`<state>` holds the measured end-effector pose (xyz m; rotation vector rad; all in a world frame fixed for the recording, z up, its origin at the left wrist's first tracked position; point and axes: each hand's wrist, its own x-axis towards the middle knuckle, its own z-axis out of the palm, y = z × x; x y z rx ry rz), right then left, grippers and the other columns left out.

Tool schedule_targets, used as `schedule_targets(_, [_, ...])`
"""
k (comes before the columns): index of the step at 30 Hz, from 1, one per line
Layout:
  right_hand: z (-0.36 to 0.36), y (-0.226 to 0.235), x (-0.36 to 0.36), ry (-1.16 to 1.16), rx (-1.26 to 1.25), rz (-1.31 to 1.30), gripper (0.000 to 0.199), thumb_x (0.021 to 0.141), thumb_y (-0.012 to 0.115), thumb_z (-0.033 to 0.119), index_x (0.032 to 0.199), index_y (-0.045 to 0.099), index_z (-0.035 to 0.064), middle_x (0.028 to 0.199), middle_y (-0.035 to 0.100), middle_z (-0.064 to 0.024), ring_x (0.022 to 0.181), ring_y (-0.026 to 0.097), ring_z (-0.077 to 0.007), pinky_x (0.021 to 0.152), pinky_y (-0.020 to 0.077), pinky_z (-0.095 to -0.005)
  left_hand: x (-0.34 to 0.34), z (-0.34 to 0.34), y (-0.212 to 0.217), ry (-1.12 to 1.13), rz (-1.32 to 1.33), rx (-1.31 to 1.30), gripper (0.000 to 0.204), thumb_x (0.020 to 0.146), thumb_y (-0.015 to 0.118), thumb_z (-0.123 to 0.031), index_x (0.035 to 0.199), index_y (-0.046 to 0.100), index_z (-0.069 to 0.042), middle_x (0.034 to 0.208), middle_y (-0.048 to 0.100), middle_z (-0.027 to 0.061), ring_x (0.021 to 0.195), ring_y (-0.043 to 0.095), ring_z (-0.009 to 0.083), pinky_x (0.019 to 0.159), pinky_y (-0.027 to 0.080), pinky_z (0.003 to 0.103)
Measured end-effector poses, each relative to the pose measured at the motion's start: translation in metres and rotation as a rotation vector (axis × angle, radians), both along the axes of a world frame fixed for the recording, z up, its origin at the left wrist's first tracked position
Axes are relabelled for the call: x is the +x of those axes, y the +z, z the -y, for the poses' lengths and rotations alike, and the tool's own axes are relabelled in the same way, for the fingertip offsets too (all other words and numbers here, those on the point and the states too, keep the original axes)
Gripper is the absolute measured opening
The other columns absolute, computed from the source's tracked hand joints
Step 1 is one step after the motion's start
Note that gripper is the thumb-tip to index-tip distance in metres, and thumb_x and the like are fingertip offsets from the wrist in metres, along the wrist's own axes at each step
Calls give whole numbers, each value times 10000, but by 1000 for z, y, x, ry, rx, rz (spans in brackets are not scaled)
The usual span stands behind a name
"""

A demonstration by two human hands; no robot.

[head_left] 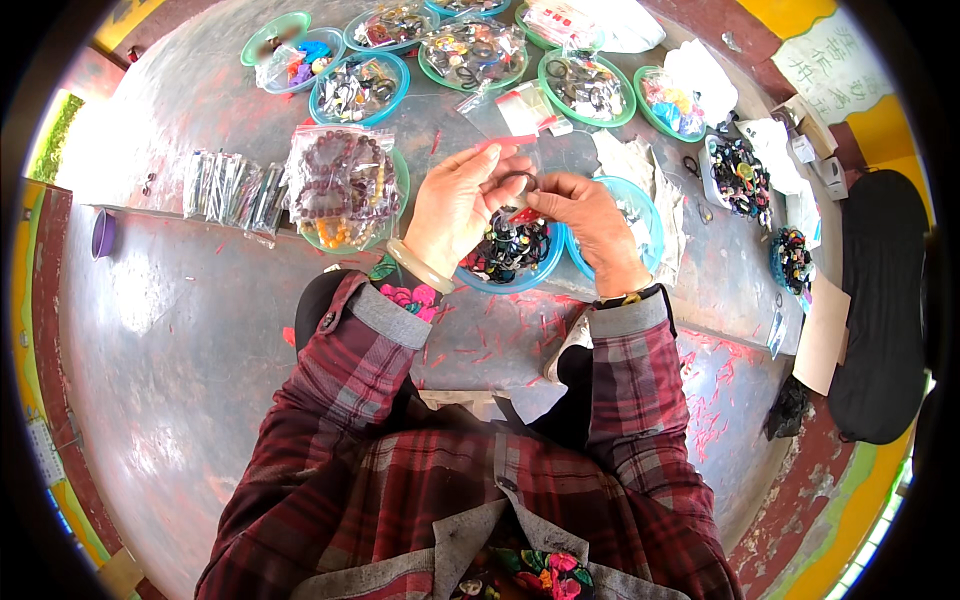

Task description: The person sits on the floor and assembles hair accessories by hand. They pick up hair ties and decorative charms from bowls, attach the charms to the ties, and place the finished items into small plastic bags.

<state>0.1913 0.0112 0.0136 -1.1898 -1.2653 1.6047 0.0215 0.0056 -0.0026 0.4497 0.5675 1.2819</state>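
Note:
My left hand [447, 205] is closed on a small clear plastic bag [516, 142] with a red strip along its top edge. Beside it, my right hand [592, 222] pinches a dark elastic hair tie [519, 176] at the bag; whether the tie is partly inside cannot be made out. Something small and red shows under the right fingertips. Just below both hands stands a blue basin [508, 286] heaped with dark hair ties [505, 252] bearing small coloured ornaments. A light blue basin [655, 228] is partly hidden behind my right hand.
Bagged bead bracelets [340, 175] fill a green basin on the left, beside a row of slim clear packets [232, 190]. Several basins of bagged items, including a green one [585, 118], stand at the back. A white basket [738, 178] of ornaments sits right. Red scraps litter the concrete.

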Motion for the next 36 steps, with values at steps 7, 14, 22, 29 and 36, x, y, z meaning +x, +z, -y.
schedule_targets(7, [-4, -9, 5, -175, 78, -177, 175, 790, 672, 116, 923, 647, 5, 807, 633, -20, 713, 529, -63, 660, 420, -196, 10, 4, -1, -104, -152, 31, 288, 937, 443, -143, 1090, 506, 93, 1083, 567, 190, 969, 589, 243, 845, 503, 327])
schedule_targets(14, [-4, -10, 7, -204, 36, -249, 126, 815, 648, 164, 820, 658, 39, 749, 648, -18, 670, 519, -64, 635, 393, -198, 12, 7, 8, -140, -114, 83, 269, 934, 436, -105, 1111, 502, 87, 1093, 563, 206, 971, 592, 244, 839, 510, 329])
schedule_targets(22, [-3, -5, 4, -234, 20, -311, 116, 817, 646, 169, 777, 644, 61, 753, 644, -21, 658, 523, -68, 614, 390, -207, 12, 6, 8, -153, -220, 78, 244, 925, 427, -59, 1105, 511, 82, 1068, 581, 188, 959, 600, 239, 829, 515, 321])
schedule_targets(29, [-7, -16, 7, -251, -1, -359, 128, 816, 648, 157, 784, 630, 35, 695, 602, -9, 631, 512, -74, 587, 393, -197, 16, 7, 4, -161, -274, 102, 252, 930, 440, -91, 1099, 514, 81, 1082, 578, 182, 979, 593, 236, 812, 532, 319])
schedule_targets(36, [-6, -12, 7, -285, -36, -368, 127, 831, 629, 140, 786, 624, 21, 710, 597, -13, 624, 515, -80, 591, 410, -205, 17, 9, 4, -172, -261, 165, 263, 934, 443, -115, 1093, 512, 83, 1060, 578, 178, 980, 590, 238, 823, 530, 326])
